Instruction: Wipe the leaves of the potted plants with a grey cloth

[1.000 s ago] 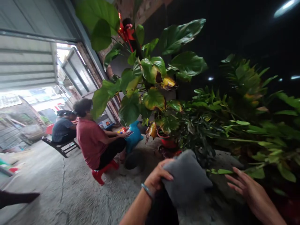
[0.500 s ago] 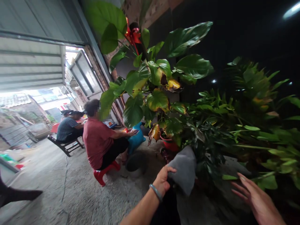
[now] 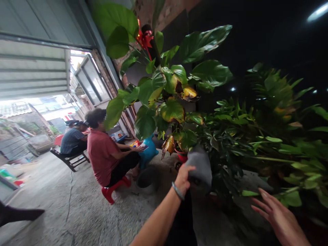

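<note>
The left hand [image 3: 183, 179] pinches a grey cloth [image 3: 200, 166], which hangs just right of its fingers, against dark shrub leaves [image 3: 225, 143]. The right hand [image 3: 278, 218] is open, fingers spread, holding nothing, well right of the cloth

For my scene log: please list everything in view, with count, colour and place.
grey cloth: one, grey, held before the plants
large-leaf plant: one, green and yellow, centre
pot: one, red, under that plant
ribbon bow: one, red, plant top
bushy plants: several, green, right
person in red shirt: one, on red stool, left of centre
person in dark shirt: one, seated behind, far left
blue object: one, by the seated person's knees
floor: one, grey concrete, bottom left
left hand: grips the grey cloth
right hand: open, bottom right
</note>
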Demonstrator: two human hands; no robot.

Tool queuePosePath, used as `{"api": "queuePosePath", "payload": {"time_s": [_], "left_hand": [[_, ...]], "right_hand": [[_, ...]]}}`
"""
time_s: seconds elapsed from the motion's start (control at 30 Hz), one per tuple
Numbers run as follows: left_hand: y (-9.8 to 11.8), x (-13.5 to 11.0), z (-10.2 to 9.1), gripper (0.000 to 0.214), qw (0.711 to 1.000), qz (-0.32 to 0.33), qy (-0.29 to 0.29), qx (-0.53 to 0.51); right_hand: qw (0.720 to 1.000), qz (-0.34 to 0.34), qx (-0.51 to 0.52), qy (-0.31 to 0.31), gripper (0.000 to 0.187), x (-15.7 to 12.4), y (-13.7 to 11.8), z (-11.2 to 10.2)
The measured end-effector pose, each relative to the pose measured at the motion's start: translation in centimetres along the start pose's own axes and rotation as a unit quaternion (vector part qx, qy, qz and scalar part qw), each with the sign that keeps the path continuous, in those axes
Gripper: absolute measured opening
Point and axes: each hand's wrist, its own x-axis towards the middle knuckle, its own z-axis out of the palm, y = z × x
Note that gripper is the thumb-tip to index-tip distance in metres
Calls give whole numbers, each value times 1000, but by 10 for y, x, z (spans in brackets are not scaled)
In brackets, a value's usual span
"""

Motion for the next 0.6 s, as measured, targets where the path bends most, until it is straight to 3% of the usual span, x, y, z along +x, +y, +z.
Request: {"api": "queuePosePath", "payload": {"time_s": [0.07, 0.13, 0.23, 0.37, 0.43, 0.5, 0.6], "left_hand": [[-32, -16, -24, 23, 998, -57, 7, 29], [-47, -34, -47, 23, 989, -139, -4, 55], [-28, -48, -64, 29, 993, -112, -30, 37], [31, -42, -44, 37, 998, 26, -62, -2], [47, -33, -27, 35, 997, 57, -51, -16], [47, -26, -12, 33, 998, 46, -31, -29], [29, -26, 2, 30, 999, -29, -17, -26]], "right_hand": [[1000, -6, 0, 2, 39, 1, 0, -2], [1000, -26, -2, 0, 40, 2, 0, -5], [999, -39, -20, -2, 44, 2, -1, -8], [999, -31, -25, -8, 47, -1, -2, -7], [999, -43, -16, -5, 46, -2, -2, -5], [999, -46, -6, -1, 45, -4, -1, -3], [1000, -31, -5, -4, 45, -4, -2, -4]]}}
